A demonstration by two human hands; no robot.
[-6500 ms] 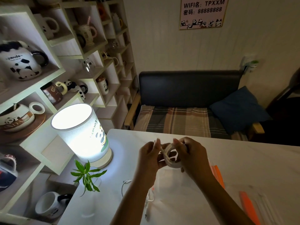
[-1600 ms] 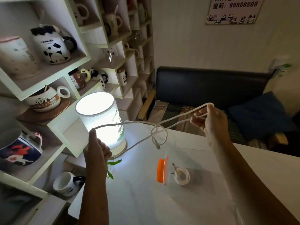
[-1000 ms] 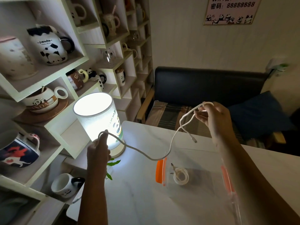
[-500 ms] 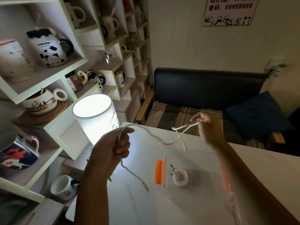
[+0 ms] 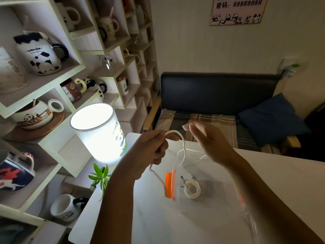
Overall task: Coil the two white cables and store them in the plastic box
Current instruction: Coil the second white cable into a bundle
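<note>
A clear plastic box with orange clips stands open on the white table. One coiled white cable lies inside it. My left hand is closed around the second white cable, just above the box's left side. That cable arcs out of the fist, drops into a small loop, and a tail hangs below the hand to the orange clip. My right hand is close beside it, blurred, fingers stretched out. A thin strand runs toward its palm; whether it grips the strand is unclear.
A lit cylindrical lamp and a small green plant stand at the table's left edge. Shelves of mugs fill the left wall. A dark sofa with a blue cushion sits behind the table.
My hands have come together over the box. The long slack span of cable has shortened into a small loop between them, and the right hand's fingers have opened out.
</note>
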